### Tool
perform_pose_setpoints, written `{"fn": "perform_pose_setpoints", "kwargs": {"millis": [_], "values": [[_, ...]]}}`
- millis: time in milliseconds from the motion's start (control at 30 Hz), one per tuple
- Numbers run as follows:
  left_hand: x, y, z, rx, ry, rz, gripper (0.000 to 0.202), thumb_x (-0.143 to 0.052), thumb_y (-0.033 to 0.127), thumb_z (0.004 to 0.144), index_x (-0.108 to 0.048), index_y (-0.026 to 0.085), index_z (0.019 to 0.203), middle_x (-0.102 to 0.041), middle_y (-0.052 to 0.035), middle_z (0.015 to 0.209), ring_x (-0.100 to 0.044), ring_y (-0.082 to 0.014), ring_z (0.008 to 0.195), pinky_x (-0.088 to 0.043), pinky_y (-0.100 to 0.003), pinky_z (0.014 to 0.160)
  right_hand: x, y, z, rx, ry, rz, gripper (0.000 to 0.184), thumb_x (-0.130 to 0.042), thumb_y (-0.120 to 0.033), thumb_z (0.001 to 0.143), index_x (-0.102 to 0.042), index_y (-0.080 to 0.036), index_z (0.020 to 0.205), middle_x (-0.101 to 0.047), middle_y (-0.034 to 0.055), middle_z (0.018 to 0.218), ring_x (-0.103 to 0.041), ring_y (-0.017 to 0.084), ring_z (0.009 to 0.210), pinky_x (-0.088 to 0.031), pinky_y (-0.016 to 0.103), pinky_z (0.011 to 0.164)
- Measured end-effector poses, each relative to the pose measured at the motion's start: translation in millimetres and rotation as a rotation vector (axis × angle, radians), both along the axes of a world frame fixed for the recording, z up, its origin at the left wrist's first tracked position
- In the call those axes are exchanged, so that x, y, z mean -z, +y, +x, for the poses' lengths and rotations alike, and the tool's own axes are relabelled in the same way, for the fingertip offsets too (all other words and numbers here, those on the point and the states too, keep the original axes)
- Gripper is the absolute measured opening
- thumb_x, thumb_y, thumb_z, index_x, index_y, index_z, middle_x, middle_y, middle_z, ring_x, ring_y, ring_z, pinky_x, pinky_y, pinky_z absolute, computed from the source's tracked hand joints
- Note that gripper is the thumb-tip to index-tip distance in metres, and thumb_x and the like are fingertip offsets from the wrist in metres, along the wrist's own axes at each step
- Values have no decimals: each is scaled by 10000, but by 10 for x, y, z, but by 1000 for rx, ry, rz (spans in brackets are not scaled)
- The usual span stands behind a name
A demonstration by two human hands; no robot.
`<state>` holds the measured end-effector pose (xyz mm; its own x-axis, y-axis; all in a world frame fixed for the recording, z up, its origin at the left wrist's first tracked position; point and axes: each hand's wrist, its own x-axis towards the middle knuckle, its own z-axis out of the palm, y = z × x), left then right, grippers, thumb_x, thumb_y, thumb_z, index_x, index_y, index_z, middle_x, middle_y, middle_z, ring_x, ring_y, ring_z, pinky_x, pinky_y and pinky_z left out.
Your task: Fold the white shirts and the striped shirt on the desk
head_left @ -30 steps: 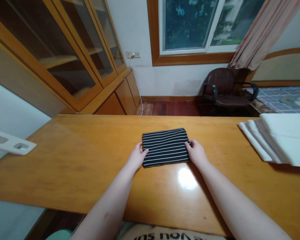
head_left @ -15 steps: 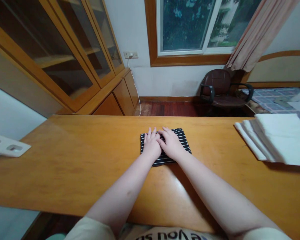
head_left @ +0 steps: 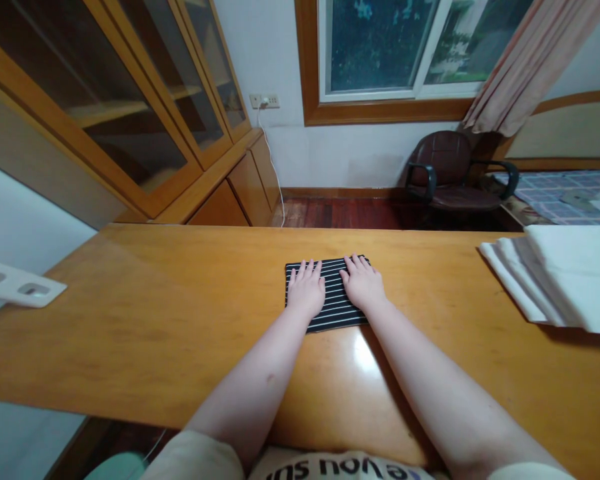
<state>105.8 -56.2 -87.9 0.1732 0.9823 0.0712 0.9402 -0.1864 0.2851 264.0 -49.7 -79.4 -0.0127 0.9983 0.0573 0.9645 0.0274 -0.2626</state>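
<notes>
A black cloth with thin white stripes (head_left: 334, 297), folded into a flat rectangle, lies on the wooden table (head_left: 180, 320). My left hand (head_left: 306, 288) rests on its left part, palm down, with the fingers stretched out and apart. On the right part lies my right hand (head_left: 363, 283), also flat with its fingers extended toward the far edge. Between the two hands a strip of the striped cloth shows. Neither hand grips anything.
White folded cloths (head_left: 570, 277) are stacked at the table's right end. A white plastic piece with slots (head_left: 23, 283) juts in at the left. Beyond the table stand a glass-door cabinet (head_left: 190, 167) and a brown armchair (head_left: 445, 170).
My right hand has slid right, away from my left hand, onto the cloth's right side. My left hand stays on the left part, its fingers now flatter. The view has shifted slightly.
</notes>
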Motion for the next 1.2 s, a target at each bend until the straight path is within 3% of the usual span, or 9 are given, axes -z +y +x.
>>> {"fn": "perform_pose_setpoints", "kwargs": {"millis": [300,533,700,767,900,1000,1200], "values": [[-23,112,-183,-141,15,-65,522,-252,349,941,-331,214,1439,-246,-57,1527,-146,-288,1413,-165,-551,1110,105,-32,403,39,116,-81,542,-268,-430,959,-343,-187,1438,-322,77,1494,-267,231,1376,-182,442,1114],[-98,135,-399,10,54,-85,537,-304,371,937,-303,208,1449,-227,-72,1533,-154,-278,1413,-160,-523,1118,117,-117,473,70,116,-57,546,-274,-448,956,-363,-184,1426,-348,74,1481,-272,241,1373,-161,454,1117],[-234,-42,-140,-73,141,65,498,-345,283,916,-432,110,1374,-365,-167,1458,-171,-304,1405,-47,-526,1133,109,-127,452,79,120,-33,545,-269,-442,957,-371,-173,1420,-365,76,1472,-285,242,1367,-165,451,1114],[-238,-180,63,47,111,86,501,-350,306,919,-446,86,1358,-381,-169,1449,-211,-288,1395,-82,-475,1145,111,-129,449,77,118,-28,541,-261,-443,958,-375,-180,1417,-366,77,1471,-289,243,1365,-167,461,1110],[-141,-403,294,357,26,37,540,-352,369,928,-340,162,1427,-310,-95,1500,-232,-237,1394,-127,-436,1149,121,-126,454,70,102,-33,538,-282,-444,952,-368,-192,1420,-359,81,1475,-278,239,1370,-161,470,1109],[-82,-427,183,367,23,-10,577,-366,424,923,-287,209,1452,-260,-63,1522,-185,-236,1409,-110,-451,1150,123,-123,459,66,103,-44,541,-284,-440,949,-362,-193,1424,-350,76,1480,-272,238,1372,-156,472,1111],[-94,-403,-287,178,52,-79,558,-330,395,938,-259,225,1465,-220,-48,1532,-147,-241,1418,-108,-467,1144,131,-128,457,71,121,-36,548,-288,-451,945,-369,-191,1421,-350,71,1481,-276,239,1370,-147,467,1115]]}}
